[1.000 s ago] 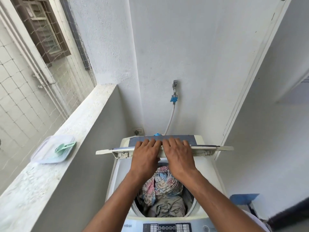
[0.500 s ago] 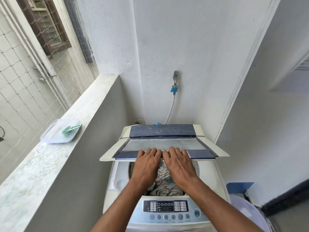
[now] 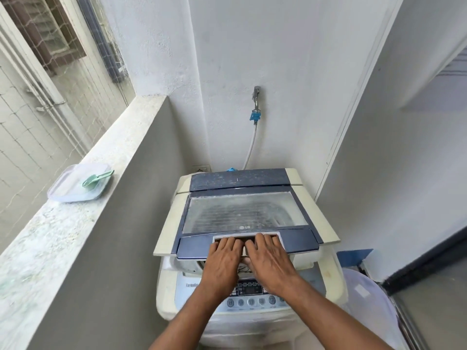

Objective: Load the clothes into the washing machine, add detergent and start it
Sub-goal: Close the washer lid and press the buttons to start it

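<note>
Both my hands flat, fingers straight: left hand and right hand press the near edge of the washing machine lid, nearly closed. Scoop on far-left ledge.

Head view, looking steeply down, close over washing machine
</note>
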